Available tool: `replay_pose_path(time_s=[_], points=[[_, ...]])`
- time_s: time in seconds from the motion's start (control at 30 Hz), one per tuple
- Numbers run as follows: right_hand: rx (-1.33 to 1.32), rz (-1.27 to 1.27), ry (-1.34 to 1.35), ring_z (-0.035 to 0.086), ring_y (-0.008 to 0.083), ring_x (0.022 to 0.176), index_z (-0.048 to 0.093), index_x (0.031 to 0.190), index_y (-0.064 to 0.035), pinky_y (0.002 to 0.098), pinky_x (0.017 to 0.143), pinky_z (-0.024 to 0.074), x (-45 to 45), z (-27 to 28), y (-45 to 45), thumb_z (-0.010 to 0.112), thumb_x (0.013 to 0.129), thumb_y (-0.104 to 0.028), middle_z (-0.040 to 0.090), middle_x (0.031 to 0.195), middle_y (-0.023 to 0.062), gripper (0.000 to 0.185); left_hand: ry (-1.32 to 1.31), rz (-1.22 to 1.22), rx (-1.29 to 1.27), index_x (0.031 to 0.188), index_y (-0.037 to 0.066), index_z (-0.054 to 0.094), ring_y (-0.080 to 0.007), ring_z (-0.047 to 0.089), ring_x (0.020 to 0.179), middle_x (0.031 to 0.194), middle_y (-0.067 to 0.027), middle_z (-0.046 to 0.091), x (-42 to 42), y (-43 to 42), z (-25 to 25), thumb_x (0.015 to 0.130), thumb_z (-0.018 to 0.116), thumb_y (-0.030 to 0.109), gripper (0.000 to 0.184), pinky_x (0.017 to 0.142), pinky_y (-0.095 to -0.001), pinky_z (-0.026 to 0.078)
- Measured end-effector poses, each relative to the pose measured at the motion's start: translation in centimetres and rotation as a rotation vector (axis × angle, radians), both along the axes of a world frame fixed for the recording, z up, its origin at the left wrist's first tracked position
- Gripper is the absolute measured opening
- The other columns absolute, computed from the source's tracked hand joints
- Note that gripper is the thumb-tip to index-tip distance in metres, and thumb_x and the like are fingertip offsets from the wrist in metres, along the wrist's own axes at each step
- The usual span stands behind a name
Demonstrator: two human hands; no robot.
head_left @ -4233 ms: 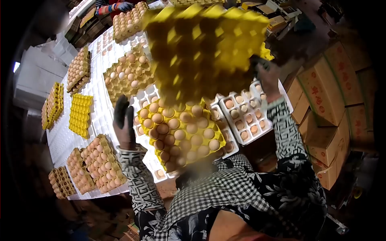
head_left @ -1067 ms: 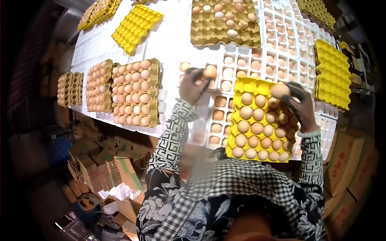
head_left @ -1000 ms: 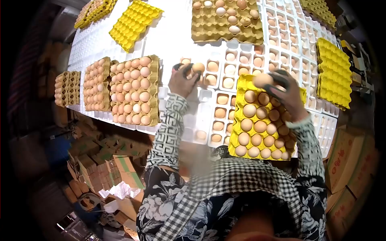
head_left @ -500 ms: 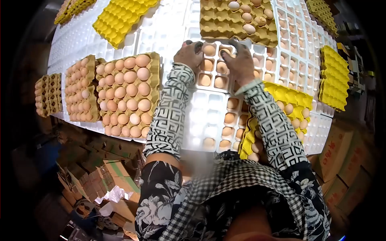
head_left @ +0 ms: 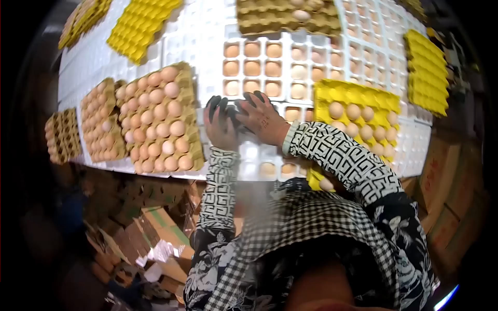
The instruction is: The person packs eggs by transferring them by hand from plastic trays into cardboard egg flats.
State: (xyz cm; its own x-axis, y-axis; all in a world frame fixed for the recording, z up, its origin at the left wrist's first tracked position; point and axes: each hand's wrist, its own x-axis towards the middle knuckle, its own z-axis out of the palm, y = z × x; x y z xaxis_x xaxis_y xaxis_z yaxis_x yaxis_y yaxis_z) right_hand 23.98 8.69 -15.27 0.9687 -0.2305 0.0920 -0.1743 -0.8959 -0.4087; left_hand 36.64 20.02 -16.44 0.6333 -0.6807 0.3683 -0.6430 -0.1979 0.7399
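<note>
My left hand (head_left: 222, 127) rests over the front white foam egg tray (head_left: 250, 154), its dark-tipped fingers stretched forward and slightly apart. Beside it, my right hand (head_left: 263, 118) reaches in from the right with fingers spread, close to the left fingertips. No egg shows in either hand, though their undersides are hidden. Just beyond the fingertips lies a white foam tray (head_left: 263, 75) holding brown eggs (head_left: 251, 68) in its cells. A few eggs (head_left: 267, 169) sit in the near tray's front and right cells, partly covered by my right hand and forearm.
To the left stand brown pulp trays (head_left: 194, 111) full of eggs. A yellow tray (head_left: 358, 93) with eggs lies right of my right forearm. Another pulp tray (head_left: 259, 23) sits at the back. Stacked yellow trays (head_left: 428, 72) are at the right edge; cardboard boxes (head_left: 158, 225) are below the table.
Both hands have drawn back from the egg-filled foam tray to the nearer tray and come closer together. The filled tray's eggs are now uncovered. The whole view has shifted somewhat.
</note>
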Motion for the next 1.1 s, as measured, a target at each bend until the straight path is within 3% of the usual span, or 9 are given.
replay_pose_path(time_s=[0.1,0.27,0.4,0.5,0.53,0.7,0.77,0.9,1.1], points=[[0.253,-0.144,-0.178,0.043,0.0365,0.126,0.06,0.125,-0.0153,0.0486,0.107,0.0347,-4.0,6.9,-4.1,0.07,0.084,-0.029,0.049,0.136,0.0142,0.044,-0.333,-0.096,0.164,0.115,0.005,0.064,-0.0337,0.054,0.12,0.12,-0.0125,0.063,0.5,-0.8,-1.9,0.083,0.065,0.007,0.032,0.106,-0.0497,0.038],[0.647,-0.577,-0.404,0.064,0.0289,0.095,0.067,0.11,-0.0039,0.0361,0.086,0.0508,-10.7,10.7,-15.0,0.066,0.087,-0.016,0.068,0.103,0.0134,0.026,-0.07,0.09,0.058,0.113,0.006,0.067,-0.0319,0.06,0.109,0.112,-0.0147,0.066,0.1,-4.9,1.8,0.087,0.065,0.014,0.027,0.098,-0.0433,0.044],[0.645,-0.783,-0.455,0.067,0.0252,0.094,0.065,0.116,-0.0019,0.0345,0.085,0.0512,-11.9,6.7,-25.0,0.056,0.092,-0.015,0.07,0.103,0.0162,0.029,0.382,-0.032,-0.095,0.122,-0.001,0.061,-0.0267,0.063,0.105,0.113,-0.0173,0.066,2.4,-13.0,3.5,0.091,0.06,0.01,0.033,0.093,-0.0358,0.049],[0.342,-0.871,-0.271,0.063,0.0392,0.106,0.06,0.119,0.0005,0.0441,0.091,0.0489,-10.1,1.9,-30.0,0.054,0.092,-0.024,0.066,0.11,0.0264,0.037,0.451,0.056,-0.257,0.128,-0.008,0.053,-0.0256,0.064,0.099,0.112,-0.0201,0.066,6.6,-20.5,0.0,0.092,0.06,0.009,0.04,0.088,-0.0341,0.051],[0.33,-0.913,-0.217,0.062,0.042,0.106,0.059,0.12,0.001,0.0461,0.092,0.0479,-9.2,1.0,-31.2,0.053,0.092,-0.028,0.065,0.11,0.0284,0.04,0.233,0.058,-0.061,0.128,-0.009,0.051,-0.0259,0.064,0.098,0.113,-0.0233,0.065,8.0,-22.2,0.7,0.093,0.06,0.009,0.04,0.085,-0.0348,0.051],[0.482,-0.835,-0.114,0.061,0.0444,0.107,0.06,0.117,0.0031,0.0482,0.093,0.0474,-6.2,-3.6,-35.2,0.054,0.086,-0.036,0.063,0.11,0.0319,0.05,0.469,-0.054,0.342,0.113,-0.005,0.065,-0.0239,0.067,0.082,0.093,-0.0154,0.072,14.6,-27.5,-4.4,0.09,0.061,0.015,0.03,0.075,-0.0337,0.052],[0.586,-0.82,-0.038,0.066,0.037,0.102,0.062,0.117,0.0032,0.0431,0.09,0.0503,-6.5,-4.3,-36.7,0.058,0.085,-0.029,0.067,0.109,0.0267,0.045,0.624,-0.166,0.255,0.109,-0.004,0.068,-0.0135,0.063,0.076,0.091,-0.0074,0.07,13.6,-27.3,-3.5,0.089,0.063,0.009,0.024,0.072,-0.0285,0.052],[1.183,-0.624,-0.454,0.066,0.0155,0.094,0.063,0.119,0.0018,0.0311,0.083,0.052,-7.6,-3.6,-35.8,0.062,0.082,-0.007,0.071,0.103,0.0101,0.038,0.436,-0.158,0.14,0.114,-0.004,0.066,-0.0133,0.063,0.08,0.096,-0.0074,0.071,13.1,-26.5,-3.7,0.087,0.062,0.005,0.028,0.077,-0.0282,0.051],[1.04,-0.789,-0.456,0.06,0.0146,0.085,0.065,0.114,0.0032,0.0294,0.079,0.0496,-10.9,-4.3,-34.9,0.061,0.079,0.001,0.069,0.096,0.0062,0.035,0.714,-0.191,0.03,0.116,-0.006,0.065,-0.0178,0.067,0.088,0.1,-0.0143,0.072,9.2,-25.4,1.0,0.088,0.058,0.006,0.031,0.08,-0.03,0.052]])
